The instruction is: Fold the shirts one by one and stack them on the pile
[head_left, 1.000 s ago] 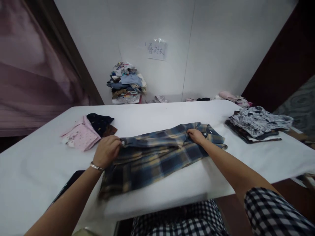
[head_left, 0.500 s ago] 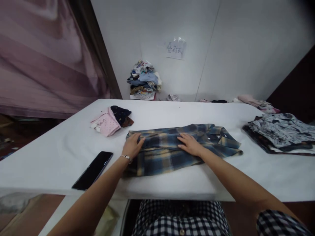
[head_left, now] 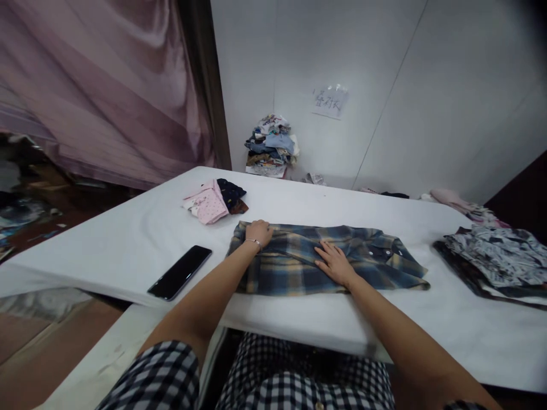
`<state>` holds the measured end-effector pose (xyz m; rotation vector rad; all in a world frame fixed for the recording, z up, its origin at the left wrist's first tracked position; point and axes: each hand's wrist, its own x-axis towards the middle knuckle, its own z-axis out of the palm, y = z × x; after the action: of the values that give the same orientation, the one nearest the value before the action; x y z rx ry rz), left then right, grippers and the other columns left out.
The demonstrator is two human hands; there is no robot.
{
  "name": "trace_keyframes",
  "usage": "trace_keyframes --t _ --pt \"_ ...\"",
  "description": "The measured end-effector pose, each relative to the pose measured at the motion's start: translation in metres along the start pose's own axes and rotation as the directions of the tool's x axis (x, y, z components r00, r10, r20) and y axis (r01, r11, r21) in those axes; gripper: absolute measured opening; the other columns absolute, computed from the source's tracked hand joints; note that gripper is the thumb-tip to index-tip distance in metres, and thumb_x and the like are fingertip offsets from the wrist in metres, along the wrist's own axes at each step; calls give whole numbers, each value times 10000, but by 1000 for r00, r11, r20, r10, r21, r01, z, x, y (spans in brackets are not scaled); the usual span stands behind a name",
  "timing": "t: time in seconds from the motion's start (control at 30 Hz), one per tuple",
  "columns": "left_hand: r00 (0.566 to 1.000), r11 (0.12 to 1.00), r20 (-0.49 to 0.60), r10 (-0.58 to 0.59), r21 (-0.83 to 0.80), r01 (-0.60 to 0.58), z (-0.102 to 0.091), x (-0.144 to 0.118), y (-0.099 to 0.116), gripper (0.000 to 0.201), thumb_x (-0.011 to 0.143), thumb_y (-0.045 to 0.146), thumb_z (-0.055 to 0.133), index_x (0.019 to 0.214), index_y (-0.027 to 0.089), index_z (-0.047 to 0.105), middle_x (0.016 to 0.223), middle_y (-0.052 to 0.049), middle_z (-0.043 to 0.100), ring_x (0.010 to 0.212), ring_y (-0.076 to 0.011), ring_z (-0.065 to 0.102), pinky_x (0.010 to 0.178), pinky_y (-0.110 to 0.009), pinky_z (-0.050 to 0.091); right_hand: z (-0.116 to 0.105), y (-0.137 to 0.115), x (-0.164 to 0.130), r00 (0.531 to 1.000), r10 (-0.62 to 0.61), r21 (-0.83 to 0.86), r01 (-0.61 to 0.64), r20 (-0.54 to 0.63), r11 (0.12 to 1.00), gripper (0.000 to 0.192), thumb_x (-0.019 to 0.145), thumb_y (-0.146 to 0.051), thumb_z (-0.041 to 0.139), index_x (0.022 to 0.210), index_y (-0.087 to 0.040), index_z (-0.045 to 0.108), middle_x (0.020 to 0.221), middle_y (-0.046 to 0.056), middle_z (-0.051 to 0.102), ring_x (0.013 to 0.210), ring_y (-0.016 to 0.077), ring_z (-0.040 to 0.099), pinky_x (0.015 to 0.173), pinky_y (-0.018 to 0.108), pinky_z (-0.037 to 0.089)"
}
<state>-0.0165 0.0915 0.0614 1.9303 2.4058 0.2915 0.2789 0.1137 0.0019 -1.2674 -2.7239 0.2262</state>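
Note:
A blue, yellow and dark plaid shirt (head_left: 294, 276) lies folded lengthwise across the white table, its collar and buttons toward the right. Near its left end, by the far edge, my left hand (head_left: 258, 232) rests on the cloth with fingers slightly bent, their tips partly hidden. My right hand (head_left: 335, 263) presses flat on the middle of the shirt, fingers spread.
A black phone (head_left: 180, 272) lies on the table (head_left: 123, 239) at left, with small folded pink and navy clothes (head_left: 211, 202) behind it. Folded garments (head_left: 502, 256) are stacked at right. A clothes pile (head_left: 272, 145) stands by the wall under a paper sign (head_left: 330, 101).
My left hand has slid along the shirt to its far edge, fingers now more bent. My right hand stays on the middle. The camera view has turned left and tilted.

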Motion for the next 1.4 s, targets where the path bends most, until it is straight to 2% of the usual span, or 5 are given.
trace_keyframes --t 0.5,0.8,1.03,1.27,1.4 --pt "946 1000 324 6 3 -7 8 41 62 331 715 306 637 969 108 717 1023 -206 693 933 -284 655 782 -331 486 -3 2 -5 998 -22 79 27 -60 996 509 903 -481 442 1343 -236 513 1512 96 298 1409 267 216 1120 486 175" --pt "994 995 -38 102 -8 -103 -9 48 64 341 888 230 401 1117 125 630 1222 -204 562 1193 -311 477 981 -464 333 -1 3 -3 999 -19 73 22 -36 997 507 905 -469 435 1355 -241 495 1503 84 323 1394 251 258 1121 470 177" --pt "965 963 52 257 -98 -251 40 7 55 407 881 464 488 1184 214 597 1378 -77 504 1283 -282 397 1074 -441 256 0 3 -1 1000 -13 47 14 -11 999 521 918 -497 404 1379 -263 462 1516 63 301 1406 235 228 1126 451 164" --pt "995 988 26 98 -120 -94 33 -12 29 467 923 464 401 1279 196 541 1455 -84 418 1338 -264 346 1081 -404 278 4 6 -1 1000 -13 35 13 1 999 554 922 -542 360 1404 -277 425 1527 59 271 1414 240 205 1127 467 163" --pt "977 975 -61 -205 -101 198 13 -40 -11 519 868 497 454 1257 162 530 1454 -162 390 1312 -337 366 1021 -508 332 6 5 -1 1000 -29 31 29 -10 999 554 924 -543 348 1400 -271 431 1524 65 278 1413 241 210 1123 467 174"
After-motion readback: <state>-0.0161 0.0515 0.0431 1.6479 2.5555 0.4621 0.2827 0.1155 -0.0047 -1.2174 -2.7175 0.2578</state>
